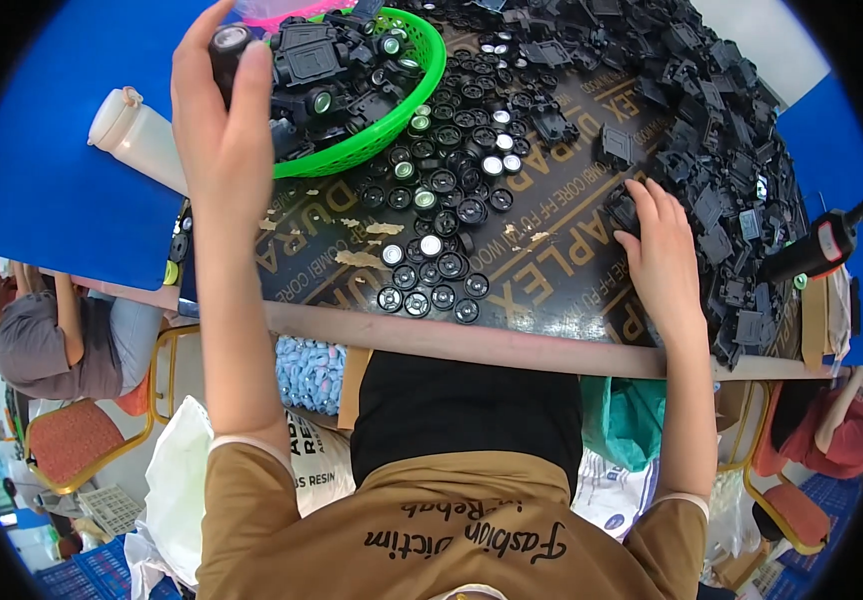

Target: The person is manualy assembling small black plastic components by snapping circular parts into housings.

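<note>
At the far left, my left hand (214, 120) is closed round a black toy-car chassis with a silver-centred wheel (230, 42). It is held by the left rim of a green basket (430, 95), which is heaped with black chassis (314, 55) that have wheels on. My right hand (660, 240) rests low over the table on the right, its fingers curled on a black plastic chassis piece (622, 208), partly hidden by them. Between my hands lies a spread of loose black wheels (442, 180), some with silver or white centres.
A big heap of black chassis pieces (712, 150) covers the table's right and far side. A dark cylindrical tool (807, 248) with a cord lies over its right part. A white bottle (137, 135) lies behind my left forearm. People sit at both sides.
</note>
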Demonstrator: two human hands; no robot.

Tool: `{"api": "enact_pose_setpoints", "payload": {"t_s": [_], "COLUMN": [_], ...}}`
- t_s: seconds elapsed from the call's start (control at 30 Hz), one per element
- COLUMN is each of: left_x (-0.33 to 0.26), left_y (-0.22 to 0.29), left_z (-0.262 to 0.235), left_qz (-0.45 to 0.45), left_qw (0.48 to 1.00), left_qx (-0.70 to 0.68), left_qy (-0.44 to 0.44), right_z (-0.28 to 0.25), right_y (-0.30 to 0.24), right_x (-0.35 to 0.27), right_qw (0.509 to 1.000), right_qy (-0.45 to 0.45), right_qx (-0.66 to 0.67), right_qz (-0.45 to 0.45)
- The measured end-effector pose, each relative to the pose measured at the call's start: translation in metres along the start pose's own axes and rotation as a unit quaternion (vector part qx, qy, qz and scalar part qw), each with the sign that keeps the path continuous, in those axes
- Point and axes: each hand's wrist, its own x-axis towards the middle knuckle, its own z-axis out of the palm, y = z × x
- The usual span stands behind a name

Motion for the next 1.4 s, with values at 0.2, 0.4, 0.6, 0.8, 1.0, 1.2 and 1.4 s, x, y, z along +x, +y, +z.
{"api": "enact_pose_setpoints", "payload": {"t_s": [0.2,0.4,0.6,0.8,1.0,1.2,1.4], "left_x": [0.021,0.022,-0.073,-0.137,-0.154,-0.156,-0.154], "left_y": [-0.092,-0.084,0.059,0.062,0.054,0.057,0.055], "left_z": [-0.015,-0.023,0.012,0.016,0.011,0.018,0.016], "left_qz": [-0.069,-0.053,-0.122,-0.363,-0.374,-0.351,-0.381], "left_qw": [0.979,0.987,0.929,0.749,0.759,0.758,0.730], "left_qx": [0.128,0.155,-0.240,-0.527,-0.491,-0.486,-0.506], "left_qy": [-0.144,-0.007,-0.254,-0.170,-0.206,-0.257,-0.257], "right_z": [-0.009,-0.020,-0.019,-0.017,0.021,0.055,0.042], "right_y": [-0.011,-0.030,-0.087,-0.100,-0.071,-0.080,-0.062], "right_x": [-0.003,-0.015,-0.041,-0.024,0.047,0.072,0.064], "right_qw": [0.992,0.971,0.766,0.777,0.948,0.952,0.942], "right_qy": [-0.092,0.033,0.094,-0.018,-0.026,-0.040,-0.061], "right_qx": [0.072,0.230,0.636,0.628,0.288,0.256,0.314], "right_qz": [0.044,0.058,0.000,-0.044,-0.132,-0.165,-0.099]}}
